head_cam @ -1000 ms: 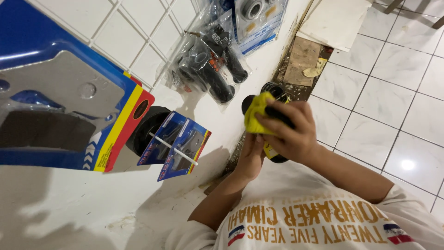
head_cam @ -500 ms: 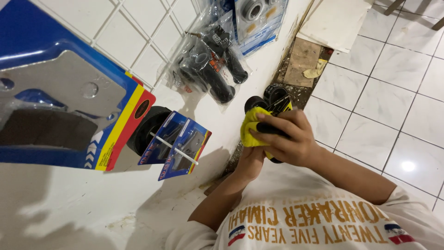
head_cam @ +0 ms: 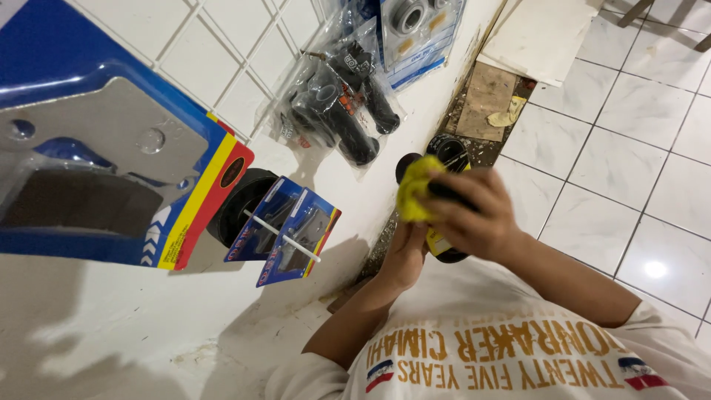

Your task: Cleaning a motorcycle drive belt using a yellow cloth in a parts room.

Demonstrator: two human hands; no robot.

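Note:
My right hand (head_cam: 478,216) presses a yellow cloth (head_cam: 415,191) onto a black round object with a yellow label (head_cam: 438,246), which I hold in front of my chest. Its fingers are curled over the cloth and the object's top. My left hand (head_cam: 404,255) grips the same object from below and on the wall side. Most of the object is hidden by the two hands and the cloth, so I cannot tell what kind of thing it is.
A white wall on the left carries a wire rack with hanging packs: a big blue card with a grey metal part (head_cam: 96,155), small blue packs (head_cam: 285,230), bagged black grips (head_cam: 341,111). A black ring (head_cam: 448,148) and wood scraps (head_cam: 489,100) lie on the white tiled floor.
The right hand has rubbed the yellow cloth a little over the black object, and its fingers now cover more of the top. The left hand keeps its hold.

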